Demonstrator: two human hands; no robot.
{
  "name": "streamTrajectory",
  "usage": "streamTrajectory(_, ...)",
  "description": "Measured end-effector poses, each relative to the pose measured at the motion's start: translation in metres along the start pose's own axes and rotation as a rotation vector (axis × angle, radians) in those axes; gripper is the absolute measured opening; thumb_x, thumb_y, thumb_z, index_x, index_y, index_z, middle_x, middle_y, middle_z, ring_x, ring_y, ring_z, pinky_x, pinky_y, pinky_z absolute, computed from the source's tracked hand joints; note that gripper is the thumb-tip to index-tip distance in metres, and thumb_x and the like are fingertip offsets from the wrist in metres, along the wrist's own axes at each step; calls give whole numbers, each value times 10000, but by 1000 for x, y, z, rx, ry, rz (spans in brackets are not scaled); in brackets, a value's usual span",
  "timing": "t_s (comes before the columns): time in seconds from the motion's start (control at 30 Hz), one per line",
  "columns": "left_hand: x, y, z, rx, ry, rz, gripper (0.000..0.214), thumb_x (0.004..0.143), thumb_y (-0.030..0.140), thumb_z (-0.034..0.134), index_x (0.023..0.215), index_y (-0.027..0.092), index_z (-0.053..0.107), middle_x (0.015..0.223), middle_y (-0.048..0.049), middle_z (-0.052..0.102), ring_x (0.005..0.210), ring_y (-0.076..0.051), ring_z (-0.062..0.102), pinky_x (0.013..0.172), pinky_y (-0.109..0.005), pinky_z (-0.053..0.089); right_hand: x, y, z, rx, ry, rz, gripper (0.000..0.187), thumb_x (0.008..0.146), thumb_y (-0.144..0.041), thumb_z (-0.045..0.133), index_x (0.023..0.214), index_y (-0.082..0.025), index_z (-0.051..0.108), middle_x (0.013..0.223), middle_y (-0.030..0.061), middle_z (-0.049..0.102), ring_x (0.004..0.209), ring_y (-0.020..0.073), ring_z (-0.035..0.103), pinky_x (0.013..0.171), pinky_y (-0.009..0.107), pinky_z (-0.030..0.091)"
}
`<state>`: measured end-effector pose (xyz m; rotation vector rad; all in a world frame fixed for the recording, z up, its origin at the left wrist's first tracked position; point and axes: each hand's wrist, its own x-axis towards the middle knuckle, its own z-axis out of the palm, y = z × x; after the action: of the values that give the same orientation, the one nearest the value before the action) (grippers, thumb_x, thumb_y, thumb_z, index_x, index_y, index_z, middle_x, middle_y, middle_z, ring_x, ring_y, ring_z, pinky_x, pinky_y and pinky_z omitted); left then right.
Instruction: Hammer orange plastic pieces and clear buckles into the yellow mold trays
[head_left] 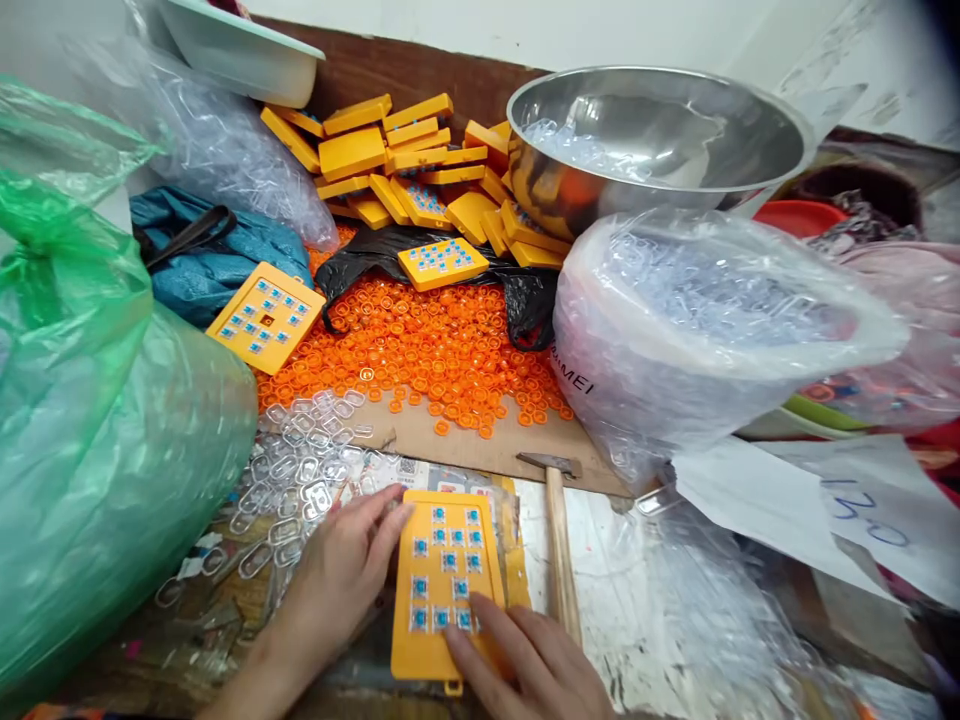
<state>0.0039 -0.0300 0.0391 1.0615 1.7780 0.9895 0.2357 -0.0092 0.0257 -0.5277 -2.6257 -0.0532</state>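
A yellow plastic panel (442, 655) lies in front of me, dotted with small blue switches in clear housings. It has a little loop at its near edge. My left hand (337, 565) grips its upper left edge, thumb and fingertips against the side. Stretched fingers of my right hand (525, 655) rest on the lower right of the panel, with fingertips by the bottom blue switches; the thumb is hidden. Just right of the panel lies a hammer (556, 540) with a wooden handle. To the left, clear plastic oval pieces (300, 470) are scattered near my left hand.
Orange rings (420, 340) are heaped on cardboard beyond the panel. Behind them, more yellow panels (351, 153) are piled. A green bag (112, 450) bulges at left; a bag of clear pieces (712, 290) and a steel bowl (720, 130) stand at right.
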Motion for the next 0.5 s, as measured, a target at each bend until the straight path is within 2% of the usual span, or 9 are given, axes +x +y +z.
streamTrajectory(0.07,17,5,-3,331,194,278,328,927,352,480,1055,136,691,1026,-138,726,955,-290,676,870,-444,533,2,7,2,-35,-29,-37,294,914,-135,539,1132,-263,687,1002,62,766,763,172,700,669,269,562)
streamTrajectory(0.1,28,9,-2,433,236,402,305,935,302,473,1036,124,698,1031,-145,723,954,-285,676,870,-436,534,2,9,2,-26,-37,-31,288,917,-135,520,1118,-255,689,993,68,765,765,177,699,663,273,564)
streamTrajectory(0.17,53,19,4,542,219,563,249,932,214,494,1007,107,707,1020,-146,721,938,-270,678,854,-407,542,0,9,5,29,-38,-10,264,930,-172,490,1091,-247,686,1002,74,754,790,188,693,660,286,570)
streamTrajectory(0.23,76,27,15,596,156,600,173,894,151,561,936,105,722,973,-139,722,915,-275,675,828,-401,546,-3,7,7,88,30,68,235,938,-220,488,1083,-238,672,1043,77,727,841,199,675,684,305,572)
streamTrajectory(0.3,93,29,25,610,106,584,125,857,116,606,856,107,731,886,-126,719,851,-278,674,781,-401,551,-10,7,8,96,134,271,239,935,-234,512,1136,-247,640,1123,83,669,934,217,642,744,338,561)
streamTrajectory(0.37,101,27,33,614,61,582,136,852,90,598,818,106,729,827,-114,709,807,-267,668,751,-390,550,-19,12,7,63,182,593,287,926,-263,545,1209,-278,596,1189,91,597,1038,254,602,802,393,545)
streamTrajectory(0.43,102,24,36,603,26,591,152,858,72,576,841,103,724,828,-108,708,821,-254,662,772,-378,544,-27,22,7,54,134,864,365,914,-383,557,1265,-280,557,1188,107,566,1040,286,599,778,426,556)
streamTrajectory(0.5,100,21,35,589,4,601,175,864,59,552,916,103,714,868,-105,710,876,-249,654,823,-375,534,-33,33,10,137,39,1047,495,889,-514,545,1298,-236,530,1087,102,597,853,248,641,674,397,582)
